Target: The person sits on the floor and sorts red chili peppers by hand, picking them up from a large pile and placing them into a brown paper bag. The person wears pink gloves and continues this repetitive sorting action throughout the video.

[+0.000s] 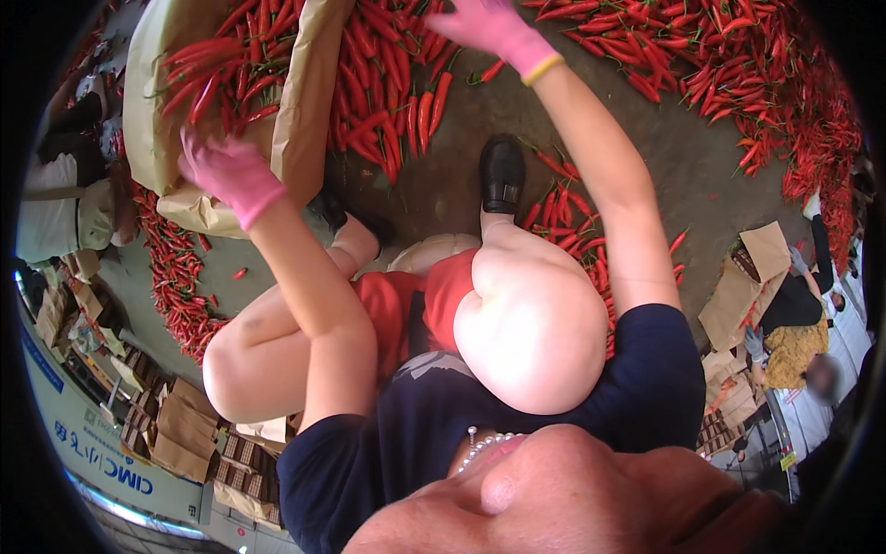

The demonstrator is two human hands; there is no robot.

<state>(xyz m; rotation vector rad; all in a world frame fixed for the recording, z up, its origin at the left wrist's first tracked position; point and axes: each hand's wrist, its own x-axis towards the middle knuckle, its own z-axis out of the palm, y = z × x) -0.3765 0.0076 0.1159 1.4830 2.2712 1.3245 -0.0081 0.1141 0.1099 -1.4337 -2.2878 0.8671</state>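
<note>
My left hand [232, 170], in a pink glove with its fingers loosely apart, is over the near end of a box lined with brown paper [299, 104]. Just beyond its fingertips, a blurred bunch of red chili peppers [201, 73] hangs over more peppers in the box. At the top edge my right hand [488, 28], also pink-gloved, is spread above the floor; part of it is cut off by the frame. It is nearest to a heap of red chili peppers [374, 83] beside the box. I see nothing held in it.
A large pile of chili peppers [692, 55] curves along the right. Loose peppers [564, 215] lie by my black shoe [501, 173]. Another strip of peppers [169, 277] runs at the left. Co-workers [796, 332] sit at the right near a paper-lined box [744, 298]. Stacked crates [246, 471] stand lower left.
</note>
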